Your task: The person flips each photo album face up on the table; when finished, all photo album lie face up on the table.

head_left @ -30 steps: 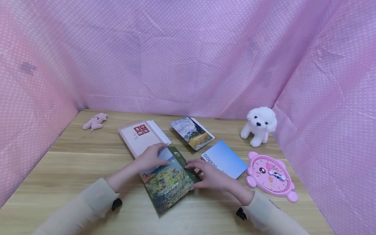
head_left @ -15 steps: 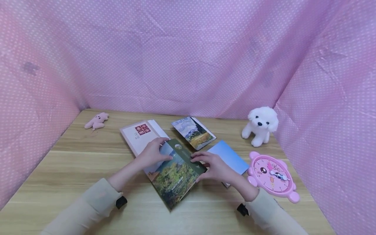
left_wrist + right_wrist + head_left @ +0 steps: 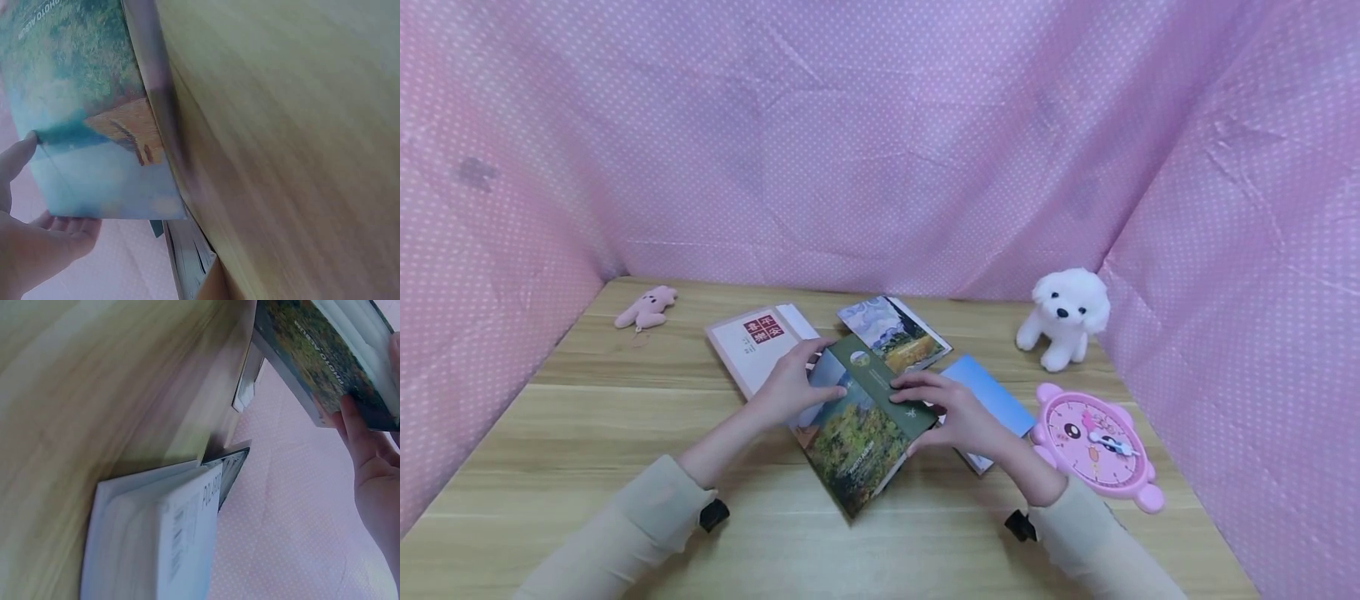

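Both hands hold a photo album with a painted landscape cover and a dark green band. My left hand grips its far left corner; in the left wrist view the thumb lies on the cover and the fingers reach behind the edge. At the near right corner my right hand grips it, fingers over the green band and thumb at the edge. In the right wrist view the album appears lifted off the table. It partly covers a cream book with red square characters.
A smaller album with a cypress painting lies behind. A blue Polaroid album lies partly under the right forearm. A pink toy clock and white plush dog are at right, a pink plush at far left. Pink cloth surrounds the table.
Both hands have moved the photo album away from me and to the right, turning it slightly. It now overlaps the near corner of the cypress-painting album in the head view. Both grips stay on.
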The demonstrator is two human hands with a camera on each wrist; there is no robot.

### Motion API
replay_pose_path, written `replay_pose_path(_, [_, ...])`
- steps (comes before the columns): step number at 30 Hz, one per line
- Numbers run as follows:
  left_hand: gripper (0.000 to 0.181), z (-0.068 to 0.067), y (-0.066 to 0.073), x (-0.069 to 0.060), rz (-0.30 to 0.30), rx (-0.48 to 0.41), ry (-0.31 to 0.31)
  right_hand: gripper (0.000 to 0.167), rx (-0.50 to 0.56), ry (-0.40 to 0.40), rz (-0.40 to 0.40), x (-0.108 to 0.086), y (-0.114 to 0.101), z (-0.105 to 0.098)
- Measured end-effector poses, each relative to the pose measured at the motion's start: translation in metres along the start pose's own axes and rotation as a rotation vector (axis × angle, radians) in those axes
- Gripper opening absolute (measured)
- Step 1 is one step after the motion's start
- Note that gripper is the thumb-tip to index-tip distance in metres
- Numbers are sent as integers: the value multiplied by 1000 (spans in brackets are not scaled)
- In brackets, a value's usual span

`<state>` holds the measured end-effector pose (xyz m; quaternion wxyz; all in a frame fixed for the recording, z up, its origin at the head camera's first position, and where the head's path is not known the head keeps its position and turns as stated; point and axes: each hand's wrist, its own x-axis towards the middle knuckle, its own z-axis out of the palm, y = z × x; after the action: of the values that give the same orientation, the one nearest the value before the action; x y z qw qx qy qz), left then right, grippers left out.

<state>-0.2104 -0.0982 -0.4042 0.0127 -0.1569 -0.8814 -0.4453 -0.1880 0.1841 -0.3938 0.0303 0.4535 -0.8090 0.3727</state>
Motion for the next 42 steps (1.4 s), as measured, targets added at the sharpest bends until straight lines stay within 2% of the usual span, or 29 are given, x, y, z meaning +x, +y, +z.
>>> replay_pose_path(4, [79, -1, 2, 1, 34, -52, 42, 63, -4, 32, -19, 2, -3, -3])
replay_pose_path(10, [81, -1, 7, 6, 138, -109, 118, 69, -13, 94, -84, 5, -7, -7])
replay_pose_path(13, [83, 0, 8, 7, 169, -131, 142, 74, -43, 111, -100, 5, -8, -9])
replay_pose_path(18, [87, 0, 11, 6, 173, -178, 160, 81, -85, 103, -76, 4, -10, -11])
replay_pose_path(26, [86, 4, 10, 7, 193, -267, 159, 87, 4, 65, -11, 3, -13, -14])
replay_pose_path(34, [84, 12, 6, 8, 197, -300, 150, 101, 87, 34, 56, 0, -11, -10])
replay_pose_path(42, [83, 17, 1, 9, 191, -313, 126, 96, 177, 40, 138, -2, -14, -5])
